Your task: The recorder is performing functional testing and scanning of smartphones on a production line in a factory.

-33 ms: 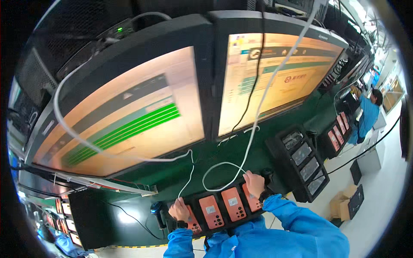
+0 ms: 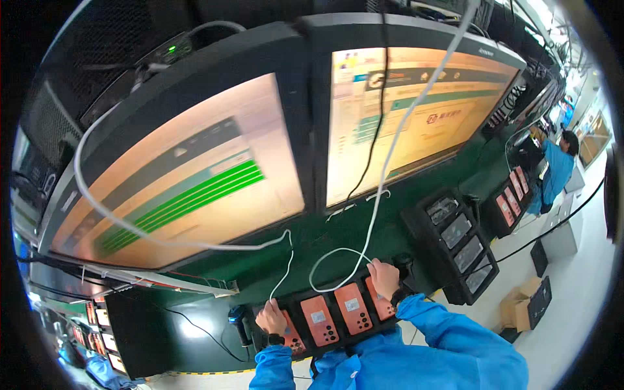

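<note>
Four salmon-pink phones lie back side up in a row in a black tray [image 2: 294,309] at the front of the bench. My left hand [image 2: 271,318] is closed in a pinch on a thin white cable [image 2: 283,276] at the upper end of the leftmost phone [image 2: 294,336]. Over the top of the rightmost phone [image 2: 379,303], my right hand [image 2: 384,279] grips another white cable [image 2: 390,162], which loops beside it. Both cable ends are hidden by my fingers. Between my hands lie two more phones, the left one [image 2: 318,318] and the right one [image 2: 353,307].
Two monitors, left [image 2: 201,175] and right [image 2: 416,104], stand behind. A handheld scanner [image 2: 239,325] lies left of the tray. To the right are a black tray of dark phones [image 2: 461,250] and another of pink phones [image 2: 510,201], near a person in blue [image 2: 557,172].
The view has shifted slightly, so the monitors sit a little further left. Both hands stay at the same phones with their cables.
</note>
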A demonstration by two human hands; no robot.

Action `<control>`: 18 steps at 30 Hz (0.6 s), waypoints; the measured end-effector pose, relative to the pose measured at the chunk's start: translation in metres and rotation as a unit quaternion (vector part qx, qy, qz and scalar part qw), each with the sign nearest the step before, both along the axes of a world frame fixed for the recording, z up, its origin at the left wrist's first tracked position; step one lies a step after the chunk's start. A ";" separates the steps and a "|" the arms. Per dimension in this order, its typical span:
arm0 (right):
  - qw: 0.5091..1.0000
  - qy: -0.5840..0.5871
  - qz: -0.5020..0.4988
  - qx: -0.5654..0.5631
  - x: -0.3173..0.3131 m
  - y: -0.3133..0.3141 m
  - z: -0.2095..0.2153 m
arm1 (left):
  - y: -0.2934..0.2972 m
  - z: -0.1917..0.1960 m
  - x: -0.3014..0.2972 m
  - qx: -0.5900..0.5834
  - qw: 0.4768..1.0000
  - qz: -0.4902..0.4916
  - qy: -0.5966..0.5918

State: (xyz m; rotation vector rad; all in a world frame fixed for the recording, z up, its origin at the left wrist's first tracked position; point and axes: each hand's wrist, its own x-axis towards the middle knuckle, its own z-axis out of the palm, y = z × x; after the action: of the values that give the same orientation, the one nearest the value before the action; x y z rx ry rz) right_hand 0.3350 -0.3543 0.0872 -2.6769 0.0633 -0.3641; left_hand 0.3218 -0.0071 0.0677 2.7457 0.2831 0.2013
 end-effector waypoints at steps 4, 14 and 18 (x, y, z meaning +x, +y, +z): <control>0.994 -0.082 -0.005 0.074 -0.010 -0.011 -0.002 | -0.003 -0.003 0.001 0.012 1.000 0.013 0.017; 0.915 -0.062 -0.347 0.199 -0.059 -0.090 -0.104 | -0.012 -0.003 -0.017 0.058 0.994 0.038 -0.083; 0.934 0.028 -0.206 0.291 -0.071 -0.112 -0.148 | -0.014 -0.006 -0.008 0.038 0.998 0.054 -0.021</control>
State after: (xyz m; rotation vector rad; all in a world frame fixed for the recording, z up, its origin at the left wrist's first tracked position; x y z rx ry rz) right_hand 0.2638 -0.4667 -0.0609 -2.0661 0.6540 -0.3294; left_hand 0.3142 -0.0207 0.0614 2.7988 0.4227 0.3029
